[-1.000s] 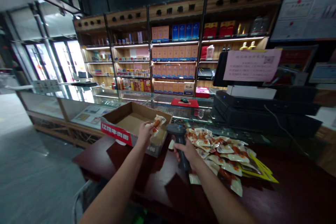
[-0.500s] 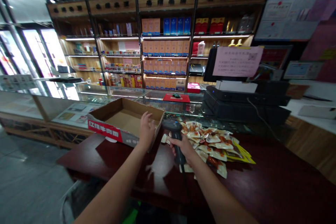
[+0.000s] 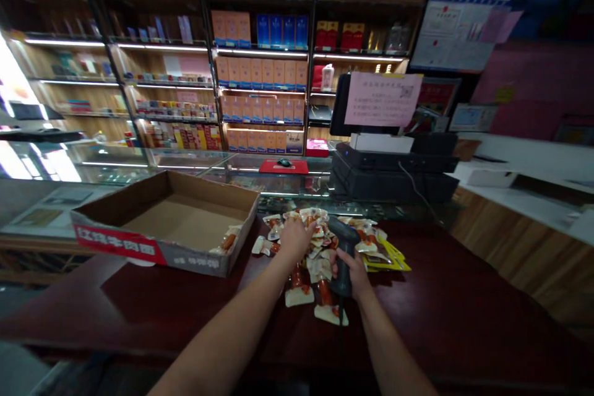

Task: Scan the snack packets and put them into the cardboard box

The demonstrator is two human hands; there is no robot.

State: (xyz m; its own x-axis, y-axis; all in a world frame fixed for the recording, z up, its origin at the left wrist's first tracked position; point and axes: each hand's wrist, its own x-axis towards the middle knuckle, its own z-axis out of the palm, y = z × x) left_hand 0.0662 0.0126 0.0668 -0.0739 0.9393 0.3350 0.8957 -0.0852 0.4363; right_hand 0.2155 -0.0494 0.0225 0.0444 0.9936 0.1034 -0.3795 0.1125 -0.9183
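Note:
My left hand [image 3: 297,240] rests at the pile of snack packets [image 3: 319,269], its fingers apart and partly lost against the wrappers. The packets are small, cream and clear, with reddish-brown food inside. My right hand [image 3: 351,269] is wrapped round the handle of a dark barcode scanner [image 3: 342,278], whose head points up and to the left above the pile. To the left stands an open cardboard box [image 3: 153,249] with a red printed label. One packet [image 3: 229,240] lies in its near right corner.
Yellow packets [image 3: 394,257] lie at the pile's right side on the dark red table [image 3: 440,297]. Behind are a glass counter [image 3: 223,164], a mouse [image 3: 284,163] on a red mat, and a monitor [image 3: 341,105] with a pink sheet. Stocked shelves line the wall.
My left hand has moved from over the box's right side to the packet pile. The scanner stays in my right hand. The view has turned right, and a packet now shows inside the box.

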